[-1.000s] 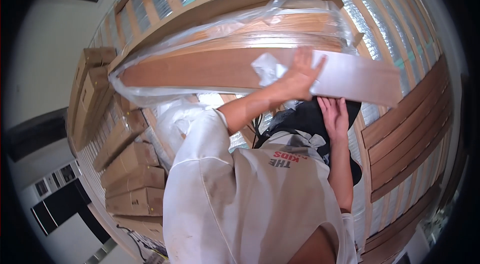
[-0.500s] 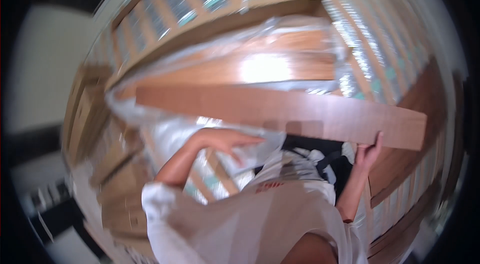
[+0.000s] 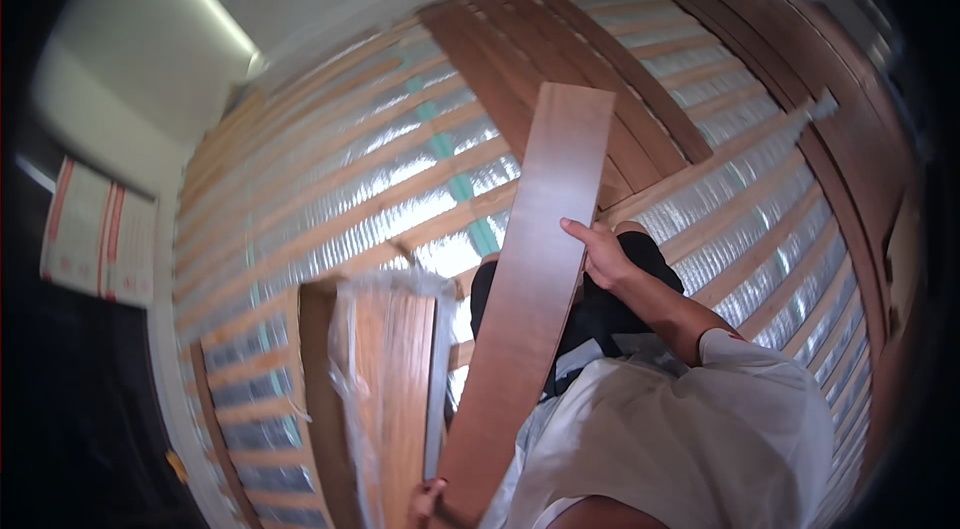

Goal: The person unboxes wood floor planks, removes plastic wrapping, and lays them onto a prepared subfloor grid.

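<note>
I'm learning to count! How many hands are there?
2: the right hand grips the brown plank at its right edge; the left hand, partly cropped, is by its lower end.

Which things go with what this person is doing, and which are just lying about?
Seem to belong:
- brown plank, gripped by the right hand, with the left hand at its near end
- planks in the open carton
- similar boards laid out beyond

Seem just lying about:
- white package with red stripes
- yellow thing, too small to tell
</note>
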